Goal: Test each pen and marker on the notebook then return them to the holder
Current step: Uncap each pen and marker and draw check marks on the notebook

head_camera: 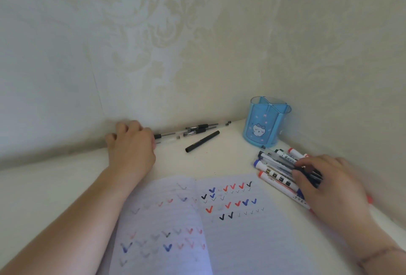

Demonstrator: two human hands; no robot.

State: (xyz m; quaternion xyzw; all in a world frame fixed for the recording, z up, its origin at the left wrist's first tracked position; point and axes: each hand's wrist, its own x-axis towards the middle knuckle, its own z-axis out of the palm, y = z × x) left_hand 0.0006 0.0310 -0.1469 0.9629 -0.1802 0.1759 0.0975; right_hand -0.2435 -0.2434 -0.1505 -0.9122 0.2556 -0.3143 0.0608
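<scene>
Your right hand (329, 184) lies curled with its fingers (304, 164) over the loose heap of white-barrelled markers and slim pens (276, 169) on the white surface (230, 156), just beside the empty blue plastic holder (263, 123). They look light, stiff and smooth, likely to roll, so pinch one mid-barrel. Their long axes run from far-left to near-right, caps pointing far-left; your left hand (131, 145) closes over the end of a clear pen (167, 136) near the wall.

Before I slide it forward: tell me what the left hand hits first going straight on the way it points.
Probably the patterned wall: the left hand points up-left, knuckles near the corner. Depth is unclear.
</scene>
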